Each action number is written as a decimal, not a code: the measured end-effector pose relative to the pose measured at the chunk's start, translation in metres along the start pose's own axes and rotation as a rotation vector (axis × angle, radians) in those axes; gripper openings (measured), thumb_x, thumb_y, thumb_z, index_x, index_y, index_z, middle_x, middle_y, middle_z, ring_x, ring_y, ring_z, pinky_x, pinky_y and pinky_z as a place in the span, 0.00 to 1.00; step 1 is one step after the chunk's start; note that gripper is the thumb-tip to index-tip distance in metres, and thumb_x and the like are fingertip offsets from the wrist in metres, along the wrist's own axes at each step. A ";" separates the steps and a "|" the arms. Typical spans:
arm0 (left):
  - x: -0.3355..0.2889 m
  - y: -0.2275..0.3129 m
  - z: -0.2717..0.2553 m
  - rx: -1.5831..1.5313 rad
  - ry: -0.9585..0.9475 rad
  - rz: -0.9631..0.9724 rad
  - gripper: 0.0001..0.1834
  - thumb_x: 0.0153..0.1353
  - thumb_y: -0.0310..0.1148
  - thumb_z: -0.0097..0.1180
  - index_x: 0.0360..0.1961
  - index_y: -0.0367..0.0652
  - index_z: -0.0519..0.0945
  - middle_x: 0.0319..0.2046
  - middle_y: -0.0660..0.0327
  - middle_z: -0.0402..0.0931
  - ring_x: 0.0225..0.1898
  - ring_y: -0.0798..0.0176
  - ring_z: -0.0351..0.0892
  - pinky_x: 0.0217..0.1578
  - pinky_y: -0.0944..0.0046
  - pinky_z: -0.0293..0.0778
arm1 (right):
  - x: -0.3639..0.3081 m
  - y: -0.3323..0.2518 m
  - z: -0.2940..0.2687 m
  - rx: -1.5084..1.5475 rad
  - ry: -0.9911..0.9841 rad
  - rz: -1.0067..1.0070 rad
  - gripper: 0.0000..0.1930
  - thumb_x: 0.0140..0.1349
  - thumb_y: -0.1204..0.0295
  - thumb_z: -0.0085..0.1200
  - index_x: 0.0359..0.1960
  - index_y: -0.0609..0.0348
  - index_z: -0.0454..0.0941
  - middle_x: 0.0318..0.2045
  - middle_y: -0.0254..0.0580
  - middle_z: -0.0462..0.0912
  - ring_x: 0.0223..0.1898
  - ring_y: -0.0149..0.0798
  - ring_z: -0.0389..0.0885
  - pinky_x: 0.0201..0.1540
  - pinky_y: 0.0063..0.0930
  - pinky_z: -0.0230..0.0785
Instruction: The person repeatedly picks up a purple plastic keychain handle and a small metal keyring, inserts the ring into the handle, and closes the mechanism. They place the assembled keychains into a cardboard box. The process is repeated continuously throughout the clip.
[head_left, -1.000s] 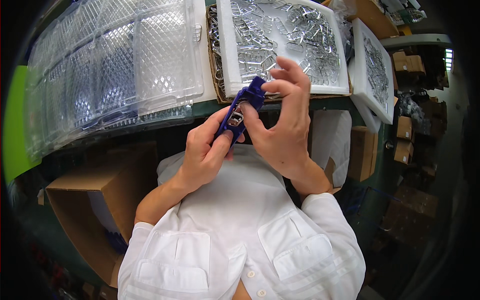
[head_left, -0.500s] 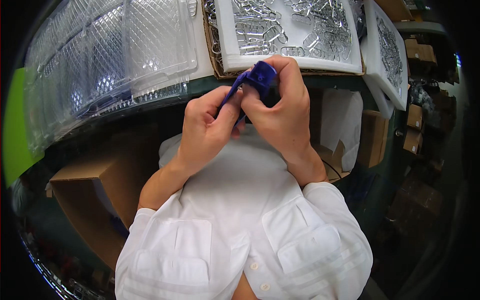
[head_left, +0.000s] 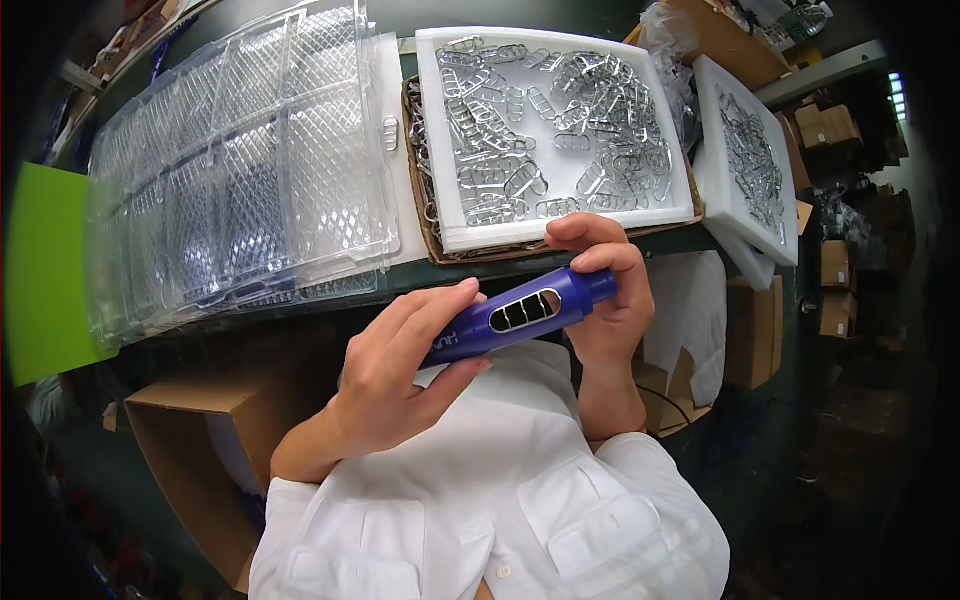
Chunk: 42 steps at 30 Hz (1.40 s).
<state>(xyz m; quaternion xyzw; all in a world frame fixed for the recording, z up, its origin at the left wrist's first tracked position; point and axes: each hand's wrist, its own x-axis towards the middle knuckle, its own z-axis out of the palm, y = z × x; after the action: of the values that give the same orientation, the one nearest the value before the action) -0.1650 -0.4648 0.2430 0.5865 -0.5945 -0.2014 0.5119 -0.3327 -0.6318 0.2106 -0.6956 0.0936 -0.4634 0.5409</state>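
Note:
A blue tube-shaped plastic housing (head_left: 468, 333) lies slantwise between my hands, its right end a little higher. An oval silver frame with crossbars (head_left: 525, 311) is set in its upper side, around a dark opening. My left hand (head_left: 385, 375) is closed round the left end, with the fingers over the top and the thumb below. At the narrower right end, my right hand (head_left: 618, 310) grips the housing between fingers and thumb; part of its grip is hidden behind the housing. Beyond my hands, a white foam tray (head_left: 450, 238) holds many loose silver oval frames (head_left: 620, 130).
Clear ribbed plastic trays (head_left: 240, 190) are stacked at the left, beside a bright green panel (head_left: 50, 270). A second white foam tray (head_left: 735, 215) with silver frames leans at the right. Cardboard boxes (head_left: 195, 390) stand below the table edge on both sides.
The blue piece has turned, so its outer side with the silver frame now faces up. My hands have spread apart to its two ends, and more of the table shows.

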 end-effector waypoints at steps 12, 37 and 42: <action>0.008 0.009 0.012 0.049 0.070 0.056 0.32 0.49 0.20 0.78 0.56 0.34 0.78 0.49 0.44 0.85 0.47 0.47 0.88 0.46 0.57 0.85 | 0.005 0.007 -0.015 0.007 0.011 0.014 0.21 0.53 0.86 0.69 0.46 0.59 0.76 0.56 0.56 0.80 0.58 0.47 0.81 0.60 0.38 0.76; 0.006 -0.001 0.032 0.438 0.023 0.391 0.16 0.52 0.24 0.75 0.43 0.41 0.85 0.47 0.43 0.83 0.26 0.66 0.81 0.20 0.71 0.79 | 0.001 0.005 -0.034 0.051 -0.066 0.031 0.23 0.48 0.92 0.66 0.45 0.58 0.76 0.49 0.54 0.85 0.51 0.45 0.86 0.52 0.34 0.80; 0.004 0.000 0.028 0.416 -0.062 0.336 0.20 0.50 0.25 0.77 0.44 0.41 0.83 0.47 0.44 0.82 0.29 0.61 0.84 0.23 0.68 0.81 | -0.002 0.001 -0.033 0.083 -0.100 0.099 0.25 0.49 0.92 0.65 0.49 0.60 0.77 0.51 0.55 0.85 0.52 0.45 0.86 0.54 0.35 0.80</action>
<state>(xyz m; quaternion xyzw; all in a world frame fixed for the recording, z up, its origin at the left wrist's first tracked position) -0.1875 -0.4783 0.2331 0.5655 -0.7276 -0.0050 0.3884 -0.3577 -0.6529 0.2081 -0.6893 0.0813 -0.4042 0.5957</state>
